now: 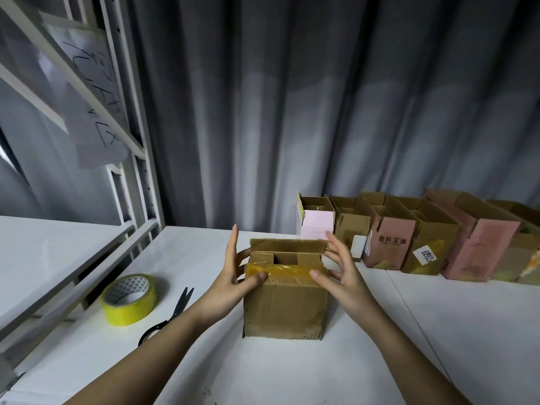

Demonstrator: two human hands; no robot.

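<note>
A small brown cardboard box stands on the white table in front of me. Its top flaps are partly open, and yellowish tape runs along the near top edge. My left hand is at the box's left top corner, thumb pressing on the taped near flap, fingers straight and raised beside the box. My right hand is at the right top corner, thumb on the taped edge, fingers spread and lifted next to the right flap.
A roll of yellow tape and black scissors lie left of the box. A row of open cardboard and pink boxes lines the back right. A grey metal shelf frame stands at left, grey curtain behind.
</note>
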